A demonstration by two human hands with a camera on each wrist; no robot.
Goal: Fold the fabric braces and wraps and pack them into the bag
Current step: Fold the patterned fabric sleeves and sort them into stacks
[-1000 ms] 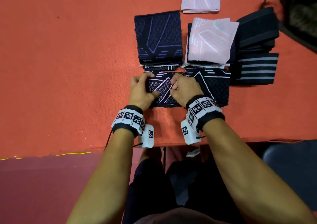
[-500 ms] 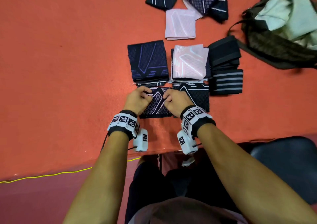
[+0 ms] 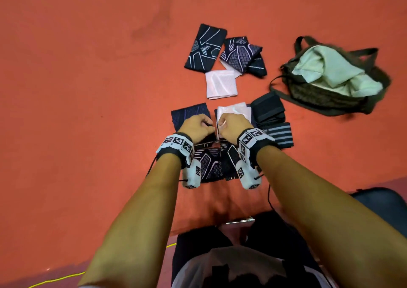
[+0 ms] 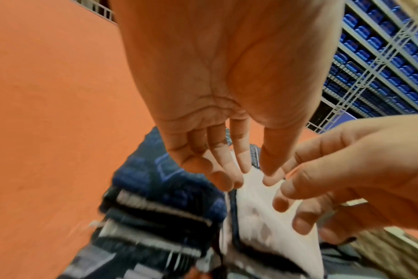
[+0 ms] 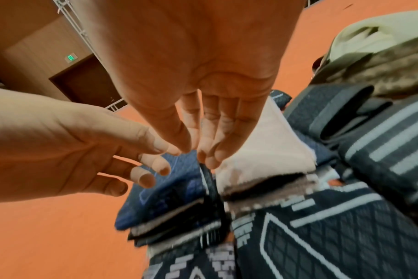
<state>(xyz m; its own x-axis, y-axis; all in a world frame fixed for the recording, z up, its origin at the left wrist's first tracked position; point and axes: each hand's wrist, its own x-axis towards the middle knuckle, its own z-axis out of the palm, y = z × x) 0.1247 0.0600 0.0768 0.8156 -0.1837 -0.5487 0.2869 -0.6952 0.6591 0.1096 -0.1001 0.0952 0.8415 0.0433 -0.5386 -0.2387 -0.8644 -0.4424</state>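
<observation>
My left hand and right hand hover side by side over two folded stacks: a navy brace stack and a pink-topped stack. In the left wrist view, my left hand points nearly straight fingers down at the edge of the pink stack. In the right wrist view, my right hand touches the pink stack beside the gap, fingers extended. Neither hand holds anything. A folded black patterned brace lies under my wrists. The open bag sits at the right.
Black and grey-striped wraps and a black wrap lie right of the pink stack. Farther off are two dark patterned braces and a pink one. The orange surface ends near my lap.
Both hands let go of the black patterned brace and moved forward to the gap between the navy and pink stacks. The head view pulled back and now shows the whole bag.
</observation>
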